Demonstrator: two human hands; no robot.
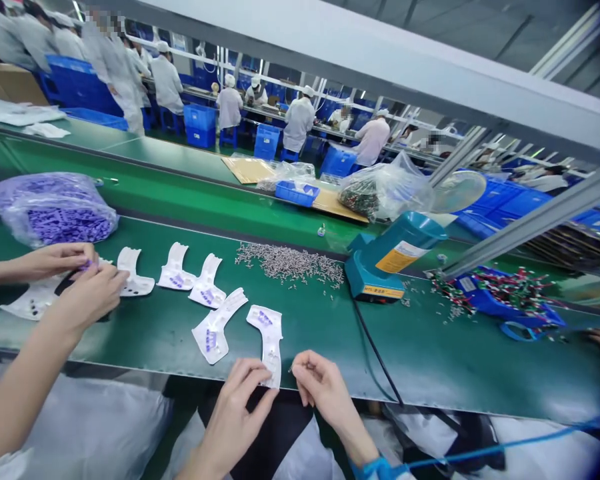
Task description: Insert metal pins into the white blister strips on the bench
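Right at belt edge (180, 377), left hand (233, 417) pinches plastic (269, 340).

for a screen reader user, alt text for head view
Left hand grips the lower end of a white plastic piece with purple parts on a green conveyor belt, right hand beside it. More white pieces, scattered small metal parts and a teal machine lie nearby; a co-worker's hands work at left.

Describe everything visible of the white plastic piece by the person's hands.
The white moulded plastic piece is flat and curved, with small purple parts clustered near its wider top end. It lies on the green conveyor belt, its narrow end at the belt's edge, where the left hand touches it; the right hand is just apart.
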